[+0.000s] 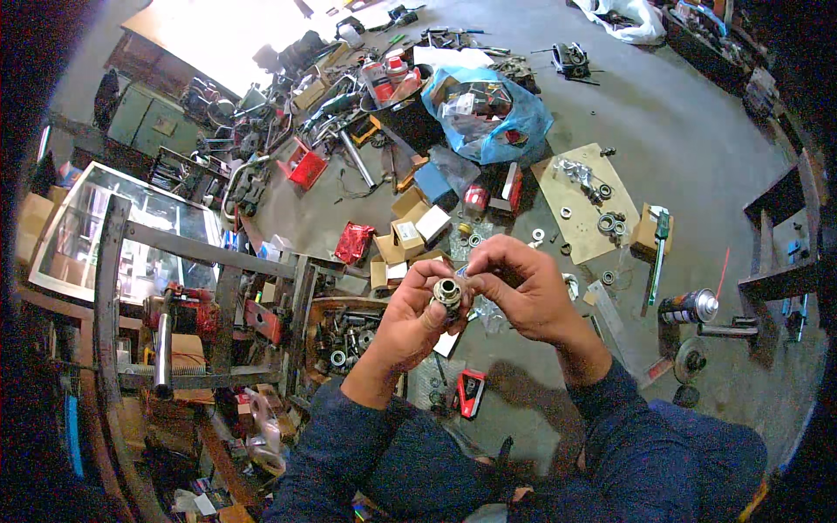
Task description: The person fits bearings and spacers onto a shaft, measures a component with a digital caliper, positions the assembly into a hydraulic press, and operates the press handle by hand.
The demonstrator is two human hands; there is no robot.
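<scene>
In front of me my left hand is wrapped round a small shiny metal cylindrical part with a hole in its top, held roughly upright. My right hand is just to its right, thumb and forefinger closed together near the part's rim. Whatever sits between those fingers is too small and hidden to make out. Below my hands on the floor is a red-and-black object. A few cardboard boxes and a red packet lie beyond my hands.
A tan board with bearings lies at right, near calipers and a spray can. A metal frame and glass panel stand at left. A blue bag and heaped tools are at the back.
</scene>
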